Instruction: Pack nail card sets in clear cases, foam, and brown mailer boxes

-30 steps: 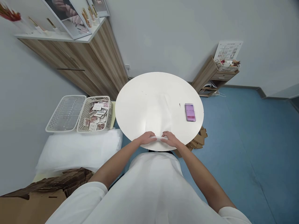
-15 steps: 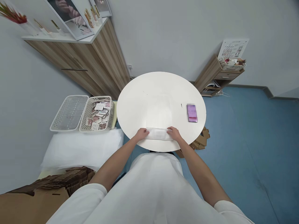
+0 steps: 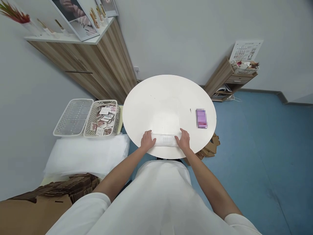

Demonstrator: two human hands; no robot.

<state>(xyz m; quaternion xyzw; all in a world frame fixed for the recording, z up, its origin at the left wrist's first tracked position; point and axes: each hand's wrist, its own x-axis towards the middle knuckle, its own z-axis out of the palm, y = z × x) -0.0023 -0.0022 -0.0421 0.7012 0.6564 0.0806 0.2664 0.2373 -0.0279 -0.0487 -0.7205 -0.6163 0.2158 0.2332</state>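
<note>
A white roll of thin sheet material [image 3: 165,139] lies crosswise near the front edge of the round white table [image 3: 168,94]. My left hand [image 3: 147,141] rests on the roll's left end with fingers curled over it. On the right end my right hand [image 3: 183,140] presses down in the same way. The unrolled part of the sheet lies flat on the table beyond the roll and is hard to tell from the tabletop.
A purple phone [image 3: 201,118] lies on the table's right side. Left of the table stand an empty white basket [image 3: 73,117] and a basket of small packets [image 3: 104,118], with white sheets [image 3: 85,155] below. Flattened cardboard [image 3: 49,192] lies at lower left. Wooden cabinets line the wall.
My hands have spread apart to the roll's ends and pushed it away from me across the table; the roll is thicker than a second ago.
</note>
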